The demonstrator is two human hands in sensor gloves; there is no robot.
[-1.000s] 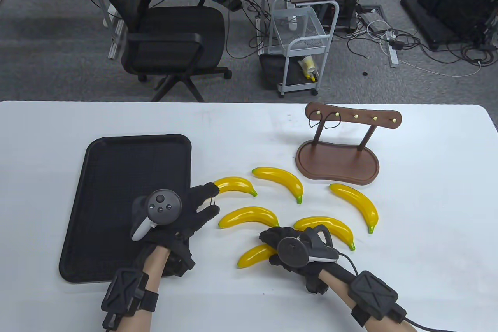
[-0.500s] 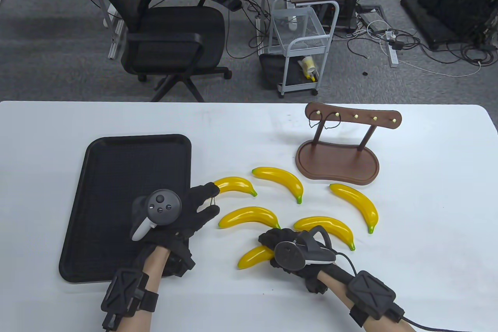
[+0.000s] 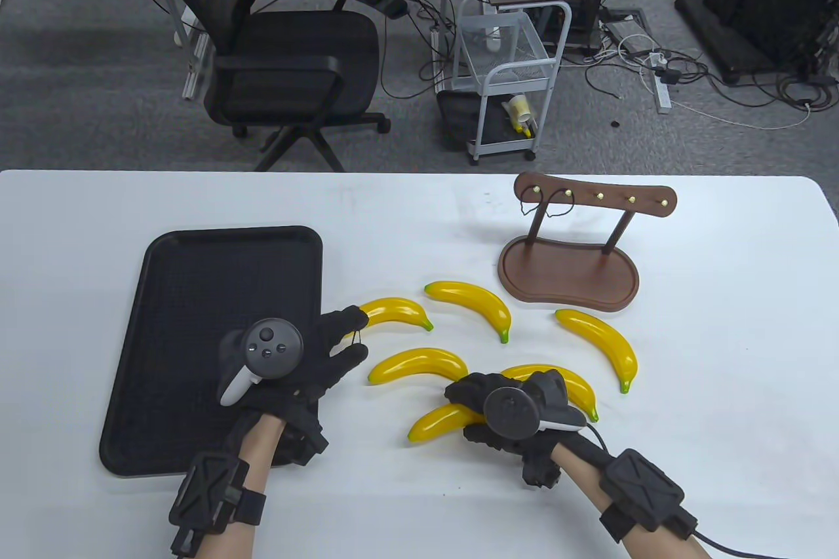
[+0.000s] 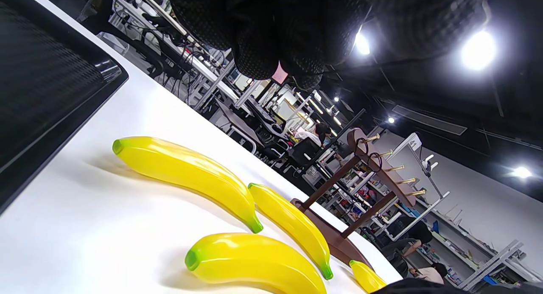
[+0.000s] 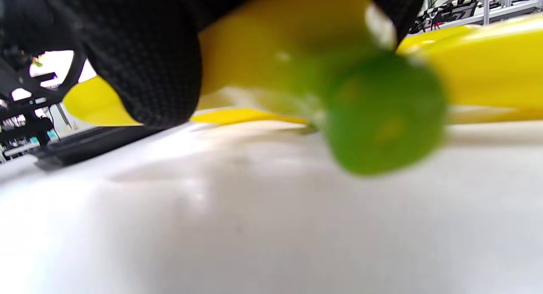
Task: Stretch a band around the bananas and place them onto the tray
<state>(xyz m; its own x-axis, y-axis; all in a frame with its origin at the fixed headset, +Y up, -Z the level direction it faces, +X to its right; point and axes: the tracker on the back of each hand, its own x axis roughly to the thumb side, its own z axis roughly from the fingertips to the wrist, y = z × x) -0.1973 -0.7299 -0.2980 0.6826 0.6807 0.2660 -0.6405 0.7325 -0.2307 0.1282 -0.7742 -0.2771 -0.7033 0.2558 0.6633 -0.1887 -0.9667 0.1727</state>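
Since the earlier frames the right hand (image 3: 505,415) has shifted up and a bit toward the far side w/ the banana it holds (image 3: 439,423); that banana's free end now sits higher, closer to the next banana (image 3: 419,364). The left hand (image 3: 288,356) has barely moved.

Right hand: fingers curled round the banana's stem half, thumb under, green tip poking out past the palm in the right wrist view. Left hand: fingers spread wide, w/ a thin band (image 3: 357,339) stretched between the fingertip nearest the tray's far side and the one below it; it's a fine dark line, hard to see, so I can't tell how far it's opened.

Other bananas lie loose on the table beyond and beside the right fingers: one just past the left fingertips (image 3: 396,311), one further on (image 3: 472,307), one partly under the right-hand tracker (image 3: 577,388), one well off to the right (image 3: 600,346). The tray (image 3: 196,270) lies under the left palm, nothing on it yet.

Handling, as a guess: bananas look like glossy moulded plastic, so light, stiff and slick; they won't squash but can slide out of a loose hold or skid out of the band. Best hold is mid-body, where the curve sits in the fingers, leaving one end free for the band to slip over. Band looks thin and stretchy, so it could snap off the fingertips if over-spread.
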